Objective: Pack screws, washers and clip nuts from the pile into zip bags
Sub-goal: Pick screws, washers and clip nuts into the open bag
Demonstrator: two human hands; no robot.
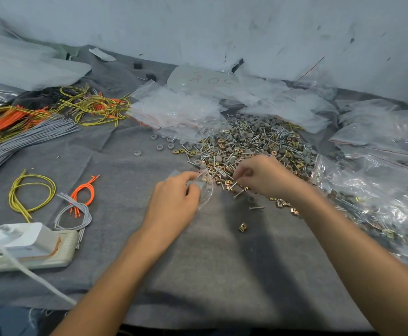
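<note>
The pile (254,146) of mixed screws, washers and clip nuts lies on the grey cloth (115,166) and serves as the reference point. At the near-left edge of the pile, the left hand (174,202) holds a small zip bag (204,187), with thumb and fingers curled round its mouth; some brass-coloured parts already appear to be inside. At the near edge of the pile, the right hand (266,175) has thumb and forefinger pressed together on what appears to be a screw (234,185); motion blur prevents certainty. To perform the step well, keep the bag mouth open and tilted toward the pile, bring it close to the picking hand, and insert screws point first so that the film is not pierced. Collect the stray clip nut (243,227) lying nearer the person than the pile, and the loose washers (159,147) left of the pile. Empty zip bags (174,110) are stacked behind the pile on its left. Further behind the pile, a larger clear bag (205,80) carries handwritten characters, seen inverted and not reliably legible. No brand marking can be read anywhere.
</note>
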